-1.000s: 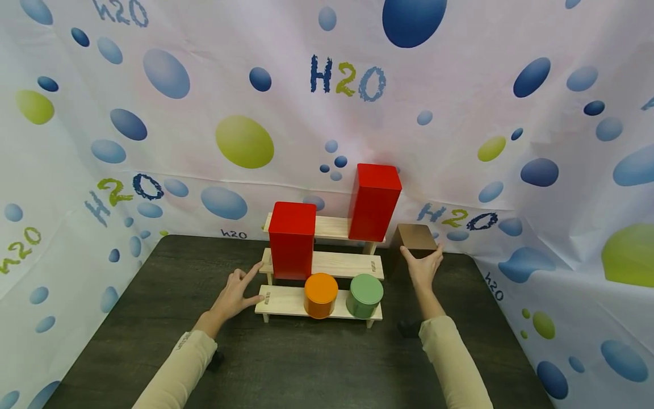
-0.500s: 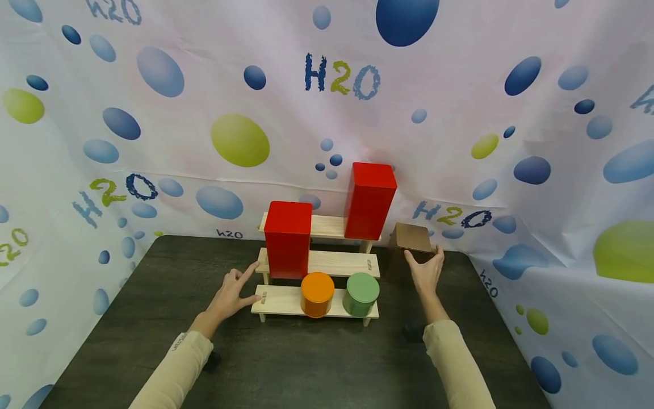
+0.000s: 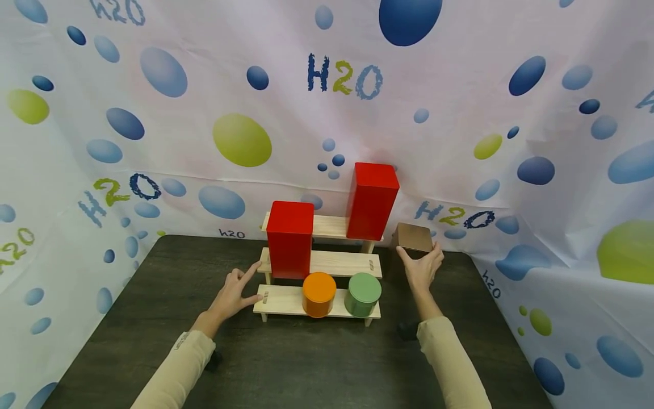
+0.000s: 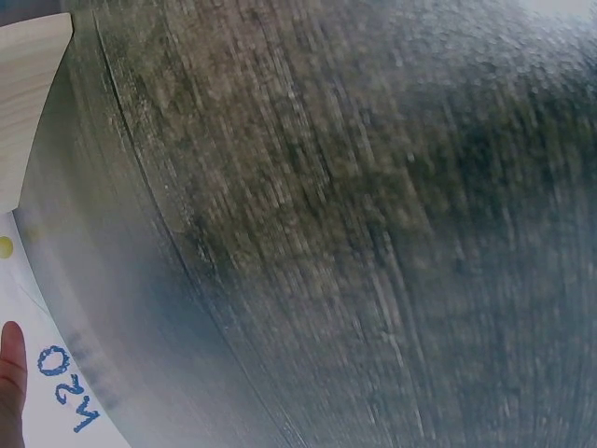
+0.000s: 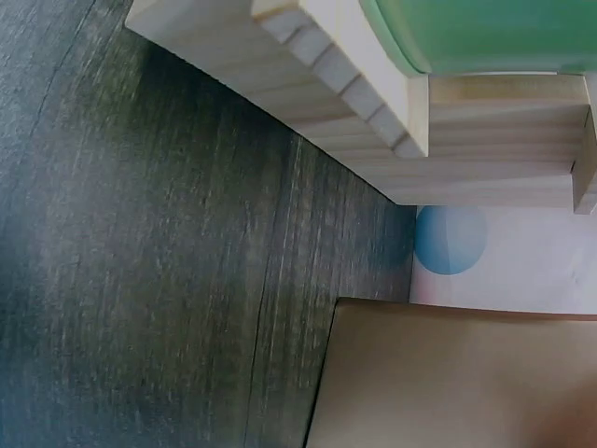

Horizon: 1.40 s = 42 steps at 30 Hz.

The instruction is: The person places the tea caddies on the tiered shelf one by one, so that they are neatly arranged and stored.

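A three-step wooden shelf [image 3: 286, 294] stands on the dark table. My left hand [image 3: 231, 295] is at its left side, index finger stretched to the middle step's end and thumb to the bottom step's end; the left wrist view shows one fingertip [image 4: 12, 350]. My right hand [image 3: 422, 270] holds a brown box [image 3: 414, 237] right of the shelf, thumb across its front and fingers at its right edge. In the right wrist view the box [image 5: 448, 373] stands on the table near the back wall, beside the shelf.
A red box [image 3: 291, 244] stands on the middle step, a taller red box [image 3: 374, 204] on the top step. The bottom step bears an orange canister [image 3: 319, 295] and a green canister [image 3: 363, 295]. A printed sheet [image 3: 245, 142] hangs behind and around the table.
My right thumb has shifted slightly left over the brown box's front since half a second ago. The left hand keeps its place at the shelf; the head view sways slightly.
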Tool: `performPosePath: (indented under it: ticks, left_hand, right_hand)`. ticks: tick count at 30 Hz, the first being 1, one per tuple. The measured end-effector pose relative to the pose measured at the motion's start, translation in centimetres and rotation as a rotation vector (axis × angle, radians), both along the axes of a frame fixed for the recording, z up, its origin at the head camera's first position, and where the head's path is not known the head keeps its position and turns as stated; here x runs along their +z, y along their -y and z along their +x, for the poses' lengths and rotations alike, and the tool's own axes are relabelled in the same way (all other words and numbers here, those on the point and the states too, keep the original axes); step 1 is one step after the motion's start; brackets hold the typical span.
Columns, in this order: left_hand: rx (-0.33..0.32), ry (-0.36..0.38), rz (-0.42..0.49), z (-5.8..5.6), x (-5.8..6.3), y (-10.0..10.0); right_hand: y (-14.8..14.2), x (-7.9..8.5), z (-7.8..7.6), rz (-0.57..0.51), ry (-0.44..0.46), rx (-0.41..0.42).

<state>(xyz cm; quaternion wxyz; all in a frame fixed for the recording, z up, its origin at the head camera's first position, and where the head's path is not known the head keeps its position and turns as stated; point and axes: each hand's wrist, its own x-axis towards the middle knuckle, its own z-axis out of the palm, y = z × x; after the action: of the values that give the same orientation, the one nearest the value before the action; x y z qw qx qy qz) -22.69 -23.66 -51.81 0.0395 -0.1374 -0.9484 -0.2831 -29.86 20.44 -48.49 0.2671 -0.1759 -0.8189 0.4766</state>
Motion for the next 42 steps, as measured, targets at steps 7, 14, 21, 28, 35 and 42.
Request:
performPosePath:
  ticks: [7,14,21,28,35,42]
  left_hand:
    - [-0.011,-0.010,0.004,-0.1,0.3,0.1]
    - [-0.009,0.013,0.000,-0.3,0.5,0.0]
    - [-0.016,0.013,0.002,-0.3,0.5,0.3]
    - [-0.017,0.010,0.004,-0.3,0.6,0.4]
    - [-0.006,0.027,0.000,-0.3,0.6,0.3]
    - [-0.006,0.027,0.005,-0.4,0.5,0.3]
  right_hand:
    - [0.5,0.3,-0.2,-0.025,0.026,-0.035]
    - [0.1,-0.1,0.0,-0.044,-0.021,-0.071]
    - [-1.3,-0.4,0.5,-0.073,-0.039,-0.069]
    - [-1.3,0.0,0.2,-0.094,0.046,-0.021]
    - [-0.9,0.4,-0.2,-0.110,0.064,-0.042]
    - [-2.0,0.9,0.7,-0.057,0.077,0.118]
